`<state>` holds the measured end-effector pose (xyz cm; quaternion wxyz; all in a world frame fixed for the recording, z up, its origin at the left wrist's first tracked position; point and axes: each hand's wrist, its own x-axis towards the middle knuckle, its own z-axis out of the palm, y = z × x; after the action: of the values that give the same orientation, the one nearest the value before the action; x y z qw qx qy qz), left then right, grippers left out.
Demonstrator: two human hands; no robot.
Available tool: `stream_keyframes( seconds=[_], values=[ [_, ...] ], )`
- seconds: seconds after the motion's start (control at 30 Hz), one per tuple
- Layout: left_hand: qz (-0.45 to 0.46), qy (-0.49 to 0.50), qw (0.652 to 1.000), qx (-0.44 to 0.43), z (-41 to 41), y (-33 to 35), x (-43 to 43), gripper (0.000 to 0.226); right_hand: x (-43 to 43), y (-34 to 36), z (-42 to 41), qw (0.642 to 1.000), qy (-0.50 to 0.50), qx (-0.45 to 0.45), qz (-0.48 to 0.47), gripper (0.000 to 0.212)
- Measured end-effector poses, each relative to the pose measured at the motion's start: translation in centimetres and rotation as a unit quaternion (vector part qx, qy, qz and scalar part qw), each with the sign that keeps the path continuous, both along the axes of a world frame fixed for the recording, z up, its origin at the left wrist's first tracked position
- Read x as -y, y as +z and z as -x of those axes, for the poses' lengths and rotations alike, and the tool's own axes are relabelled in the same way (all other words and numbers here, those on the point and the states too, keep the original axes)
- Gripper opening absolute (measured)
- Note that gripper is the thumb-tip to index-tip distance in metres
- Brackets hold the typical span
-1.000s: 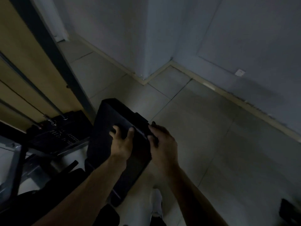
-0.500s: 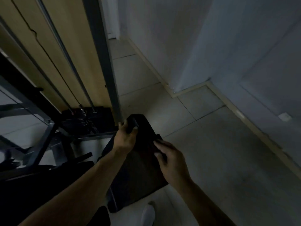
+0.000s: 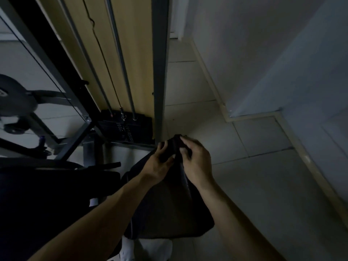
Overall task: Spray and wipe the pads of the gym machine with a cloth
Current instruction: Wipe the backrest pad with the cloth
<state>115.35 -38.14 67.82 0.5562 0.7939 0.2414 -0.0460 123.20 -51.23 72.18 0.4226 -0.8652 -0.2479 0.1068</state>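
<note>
The tiled floor [image 3: 254, 185] is the largest open area. It runs from 1 o'clock to 5 o'clock and is bounded by the pale wall [image 3: 263, 53] and its skirting [image 3: 212, 87], which steps around a corner at 3 o'clock.

The machine frame fills 9 to 12 o'clock. A grey upright post [image 3: 160, 72] stands just beside the hands, with guide rods descending into the weight stack [image 3: 130, 127] at its left. A dark seat pad [image 3: 56, 194] closes off the 8 o'clock side.

The back pad [image 3: 169, 208] is at 6 o'clock, tilted, with its upper edge at the hands and its right edge bordering free floor.

Both forearms enter from the lower edge and converge at centre. The left hand [image 3: 158, 162] has its fingers curled over a dark bunched cloth [image 3: 174, 146] at the pad's top edge, thumb on the near side. The right hand [image 3: 195, 161] has bent fingers pinching the same bundle from the right, the knuckles raised. In this dim light, the boundary between cloth and pad cannot be resolved.

A white shoe [image 3: 128, 249] shows below the pad.
</note>
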Motion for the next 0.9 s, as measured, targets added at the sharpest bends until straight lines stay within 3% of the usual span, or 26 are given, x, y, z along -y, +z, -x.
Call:
stream_keyframes(
  seconds=[0.07, 0.17, 0.33, 0.4, 0.5, 0.6, 0.77, 0.9],
  values=[
    [-0.040, -0.031, 0.999, -0.009, 0.3, -0.3, 0.2, 0.082, 3.3, 0.0, 2.2, 1.000, -0.001, 0.005, -0.004, 0.040],
    [-0.054, -0.046, 0.997, 0.005, 0.6, -0.7, 0.5, 0.077, 4.6, 0.0, 4.3, 0.999, -0.025, 0.003, 0.021, 0.041],
    [-0.011, -0.064, 0.998, 0.013, 1.4, -0.7, -0.4, 0.077, -3.0, 0.3, -1.3, 0.997, -0.053, -0.010, 0.058, 0.032],
    [0.002, -0.073, 0.997, 0.002, 1.8, -1.1, -1.1, 0.080, -6.2, 0.6, -3.5, 0.993, -0.019, -0.022, 0.115, 0.029],
    [-0.020, -0.083, 0.996, -0.016, 2.5, -2.5, -2.1, 0.091, -8.2, 1.8, -4.8, 0.967, 0.089, -0.031, 0.237, 0.025],
    [-0.014, -0.069, 0.995, -0.075, 3.1, -4.4, -3.8, 0.105, -6.6, 4.5, -6.2, 0.942, 0.139, -0.061, 0.298, 0.019],
    [0.144, -0.028, 0.979, -0.143, 3.9, -6.6, -4.4, 0.129, -8.2, 4.6, -7.5, 0.907, 0.165, -0.048, 0.384, 0.028],
    [0.170, -0.002, 0.978, -0.118, 4.2, -7.8, -3.8, 0.126, -14.0, -1.1, -6.0, 0.845, 0.239, -0.040, 0.477, 0.025]
  ],
)
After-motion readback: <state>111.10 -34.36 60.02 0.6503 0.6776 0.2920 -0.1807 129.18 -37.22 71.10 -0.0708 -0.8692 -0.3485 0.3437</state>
